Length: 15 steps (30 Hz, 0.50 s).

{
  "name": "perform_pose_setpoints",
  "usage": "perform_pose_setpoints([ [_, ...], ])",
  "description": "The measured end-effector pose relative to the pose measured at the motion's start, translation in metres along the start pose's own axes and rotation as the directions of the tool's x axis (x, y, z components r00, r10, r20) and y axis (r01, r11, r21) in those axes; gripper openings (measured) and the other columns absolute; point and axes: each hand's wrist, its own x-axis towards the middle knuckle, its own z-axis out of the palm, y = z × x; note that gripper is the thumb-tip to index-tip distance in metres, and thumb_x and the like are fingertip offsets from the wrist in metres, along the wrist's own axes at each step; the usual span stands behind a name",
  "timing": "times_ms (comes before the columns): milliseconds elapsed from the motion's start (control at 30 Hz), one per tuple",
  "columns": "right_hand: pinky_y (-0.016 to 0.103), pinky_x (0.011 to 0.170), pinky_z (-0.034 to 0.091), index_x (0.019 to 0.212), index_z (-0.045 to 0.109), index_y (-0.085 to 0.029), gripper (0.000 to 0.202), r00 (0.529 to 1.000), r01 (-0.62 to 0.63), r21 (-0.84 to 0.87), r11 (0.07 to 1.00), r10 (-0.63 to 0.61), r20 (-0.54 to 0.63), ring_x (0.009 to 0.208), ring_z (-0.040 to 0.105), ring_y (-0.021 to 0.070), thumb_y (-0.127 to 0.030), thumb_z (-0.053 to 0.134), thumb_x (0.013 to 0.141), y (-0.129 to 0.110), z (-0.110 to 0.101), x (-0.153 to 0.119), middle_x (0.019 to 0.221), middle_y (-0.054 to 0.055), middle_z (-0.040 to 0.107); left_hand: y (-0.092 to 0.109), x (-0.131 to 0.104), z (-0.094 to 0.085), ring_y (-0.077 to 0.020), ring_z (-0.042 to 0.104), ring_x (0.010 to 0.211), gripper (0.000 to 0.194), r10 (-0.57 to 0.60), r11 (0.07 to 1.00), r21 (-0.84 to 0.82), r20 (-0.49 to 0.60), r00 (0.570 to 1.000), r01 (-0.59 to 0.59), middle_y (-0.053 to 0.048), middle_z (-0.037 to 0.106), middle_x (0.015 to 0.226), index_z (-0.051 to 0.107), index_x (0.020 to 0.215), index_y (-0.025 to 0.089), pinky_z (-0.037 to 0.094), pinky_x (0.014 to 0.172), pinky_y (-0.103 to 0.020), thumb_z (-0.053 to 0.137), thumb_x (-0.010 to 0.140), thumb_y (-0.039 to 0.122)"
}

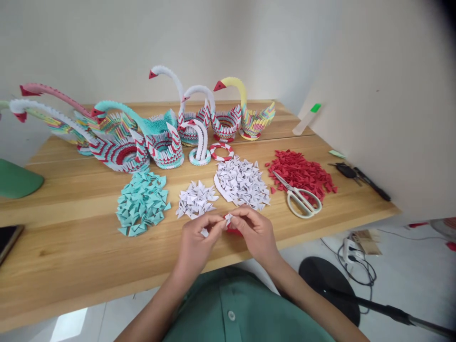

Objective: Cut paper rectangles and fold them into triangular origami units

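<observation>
Close to the table's front edge, my left hand (197, 237) and my right hand (257, 232) meet fingertip to fingertip. Both pinch a small white folded paper piece (228, 218). Something red (233, 231) shows beneath my right fingers, mostly hidden by them. Another bit of white paper (204, 232) peeks out by my left fingers. Just beyond the hands lie a small pile of white folded paper pieces (196, 198) and a larger white pile (244, 183). A turquoise pile (142, 203) is to the left, and a red pile (302, 173) to the right.
White-handled scissors (302, 202) rest partly on the red pile. Several folded-paper swans (123, 154) stand along the back, with a red-and-white paper ring (221, 152) before them. Keys (345, 170) lie at right, a phone (9, 241) and green object (19, 179) at left.
</observation>
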Motion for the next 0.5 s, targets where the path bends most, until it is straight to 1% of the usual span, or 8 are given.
perform_pose_setpoints([
  [100,0.021,0.062,0.052,0.087,0.072,-0.023,0.007,0.999,-0.036,0.085,0.996,0.034,0.023,0.066,0.062,0.0115,-0.027,0.066,0.086,0.0012,0.0007,-0.0008,0.074,-0.001,0.064,-0.0020,0.0038,-0.0020,-0.0119,0.055,0.057,0.016,-0.106,0.975,-0.185,0.092,0.990,0.121,0.000,0.065,0.062,0.070,0.078,0.015,0.045,0.057,-0.023,0.065,0.077,0.030],
  [200,0.022,0.063,0.052,0.089,0.073,-0.024,0.009,0.998,-0.043,0.120,0.992,0.038,0.049,0.066,0.062,0.0115,-0.027,0.066,0.086,0.0027,0.0013,-0.0016,0.077,0.000,0.064,-0.0024,0.0056,-0.0029,-0.0116,0.056,0.058,0.016,-0.099,0.966,-0.224,0.153,0.983,0.132,0.000,0.065,0.062,0.068,0.073,0.015,0.045,0.058,-0.022,0.064,0.078,0.030],
  [233,0.022,0.063,0.051,0.089,0.074,-0.024,0.009,0.998,-0.040,0.118,0.992,0.033,0.056,0.066,0.061,0.0114,-0.026,0.065,0.087,0.0031,0.0012,-0.0017,0.076,0.000,0.064,-0.0022,0.0052,-0.0028,-0.0116,0.056,0.057,0.017,-0.086,0.972,-0.203,0.152,0.985,0.116,0.000,0.064,0.061,0.067,0.071,0.015,0.045,0.057,-0.022,0.063,0.079,0.029],
  [300,0.022,0.062,0.049,0.091,0.075,-0.025,0.011,0.997,-0.025,0.089,0.996,0.019,0.071,0.065,0.059,0.0113,-0.026,0.065,0.087,0.0039,0.0005,-0.0015,0.074,0.000,0.063,-0.0014,0.0034,-0.0017,-0.0111,0.054,0.056,0.017,-0.038,0.993,-0.107,0.108,0.993,0.049,0.000,0.063,0.059,0.064,0.066,0.015,0.043,0.056,-0.022,0.060,0.079,0.025],
  [367,0.023,0.062,0.047,0.092,0.076,-0.026,0.012,0.997,-0.006,0.046,0.999,0.002,0.076,0.066,0.058,0.0113,-0.024,0.065,0.088,0.0040,-0.0006,-0.0010,0.073,-0.001,0.061,-0.0005,0.0013,-0.0001,-0.0106,0.053,0.055,0.016,0.066,0.997,0.045,0.033,0.997,-0.068,0.001,0.062,0.058,0.062,0.064,0.016,0.041,0.056,-0.021,0.058,0.079,0.019],
  [433,0.023,0.063,0.046,0.093,0.076,-0.027,0.013,0.997,0.030,0.004,1.000,-0.030,0.072,0.067,0.058,0.0114,-0.023,0.065,0.088,0.0037,-0.0018,-0.0004,0.072,-0.001,0.061,0.0001,0.0001,0.0013,-0.0103,0.053,0.056,0.015,0.188,0.967,0.178,-0.012,0.982,-0.183,0.002,0.062,0.059,0.062,0.064,0.016,0.041,0.059,-0.022,0.057,0.078,0.015],
  [467,0.023,0.064,0.046,0.093,0.076,-0.027,0.013,0.996,0.048,-0.011,0.999,-0.047,0.071,0.068,0.058,0.0116,-0.022,0.065,0.088,0.0033,-0.0023,-0.0002,0.073,-0.001,0.061,0.0003,0.0000,0.0017,-0.0103,0.053,0.057,0.015,0.220,0.955,0.208,-0.015,0.975,-0.212,0.002,0.062,0.059,0.061,0.064,0.016,0.041,0.060,-0.021,0.057,0.078,0.014],
  [500,0.024,0.065,0.046,0.093,0.076,-0.027,0.013,0.996,0.064,-0.021,0.998,-0.062,0.070,0.068,0.057,0.0119,-0.022,0.065,0.088,0.0030,-0.0026,0.0000,0.073,-0.001,0.062,0.0003,0.0003,0.0019,-0.0103,0.053,0.057,0.015,0.221,0.955,0.205,-0.006,0.975,-0.215,0.002,0.062,0.059,0.061,0.064,0.016,0.041,0.060,-0.021,0.057,0.078,0.014],
])
